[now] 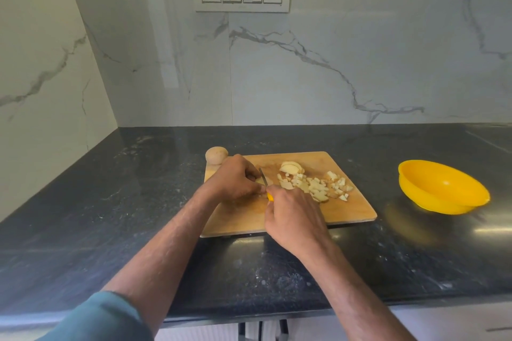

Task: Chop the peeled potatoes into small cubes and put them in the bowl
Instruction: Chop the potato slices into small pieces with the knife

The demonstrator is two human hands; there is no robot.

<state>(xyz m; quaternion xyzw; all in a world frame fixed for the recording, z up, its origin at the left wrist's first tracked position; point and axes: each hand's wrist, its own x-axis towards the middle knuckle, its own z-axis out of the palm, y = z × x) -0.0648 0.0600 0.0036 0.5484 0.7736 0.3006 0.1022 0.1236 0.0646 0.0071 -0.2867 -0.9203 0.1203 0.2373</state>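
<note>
Chopping step: left grip [235,178] pins potato piece [260,180], right grip [293,219] grasps knife [264,178]; next, cubes [318,187] to bowl [443,188], right of grips.

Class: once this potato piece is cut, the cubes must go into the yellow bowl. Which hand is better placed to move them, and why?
Probably the right hand. The potato cubes lie just beyond it, and the yellow bowl sits off the cutting board on that side. It must first free its grip on the knife. The left hand holds the potato piece farther away.
</note>
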